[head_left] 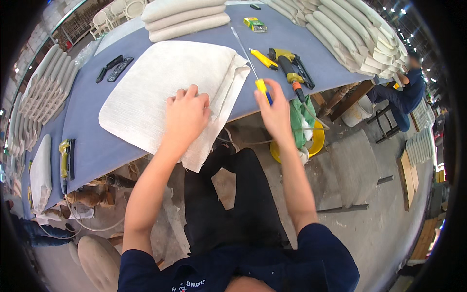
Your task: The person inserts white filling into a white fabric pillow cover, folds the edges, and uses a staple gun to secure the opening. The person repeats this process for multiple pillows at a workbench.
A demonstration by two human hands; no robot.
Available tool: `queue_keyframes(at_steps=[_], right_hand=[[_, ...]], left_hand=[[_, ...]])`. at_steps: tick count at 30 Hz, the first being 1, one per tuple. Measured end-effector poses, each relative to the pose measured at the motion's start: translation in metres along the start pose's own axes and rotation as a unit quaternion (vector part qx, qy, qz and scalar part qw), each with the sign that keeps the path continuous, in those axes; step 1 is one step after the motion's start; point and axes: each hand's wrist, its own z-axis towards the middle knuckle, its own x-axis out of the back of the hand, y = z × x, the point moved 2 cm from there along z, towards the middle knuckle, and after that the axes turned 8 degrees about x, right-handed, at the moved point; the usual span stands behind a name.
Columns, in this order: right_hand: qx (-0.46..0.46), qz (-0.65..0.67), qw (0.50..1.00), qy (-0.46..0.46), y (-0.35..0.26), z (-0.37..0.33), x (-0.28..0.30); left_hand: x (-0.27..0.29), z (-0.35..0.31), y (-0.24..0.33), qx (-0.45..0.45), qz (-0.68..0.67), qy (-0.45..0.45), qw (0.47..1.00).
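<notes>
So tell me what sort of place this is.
Probably an upholstery workshop: stacks of seat cushions line a long grey worktable, a yellow staple gun lies there, and the left hand presses a fabric-covered cushion.

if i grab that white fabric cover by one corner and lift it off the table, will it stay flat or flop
Likely part flop: the white fabric cover has loose cloth folded over at its right edge and hanging past the table edge. Its flat, rounded middle under the left hand hints at a stiffer pad inside. It looks light. The right hand holds a yellow-handled tool.

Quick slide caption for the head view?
Left hand presses white fabric-covered cushion on blue table; right hand holds yellow-handled tool.
</notes>
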Motion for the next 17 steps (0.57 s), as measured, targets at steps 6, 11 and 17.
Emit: queue_keyframes(at_steps=[6, 11, 17], right_hand=[[0.122, -0.227, 0.966, -0.011, 0.094, 0.145, -0.027], [0.08, -0.415, 0.902, -0.089, 0.132, 0.141, -0.049], [-0.046, -0.322, 0.932, -0.16, 0.106, 0.106, -0.01]], left_hand=[[-0.014, -0.004, -0.001, -0.011, -0.076, 0.085, 0.993], [-0.009, 0.005, -0.013, 0.037, -0.12, 0.059, 0.99], [0.017, 0.051, -0.042, 0.013, -0.099, -0.15, 0.984]])
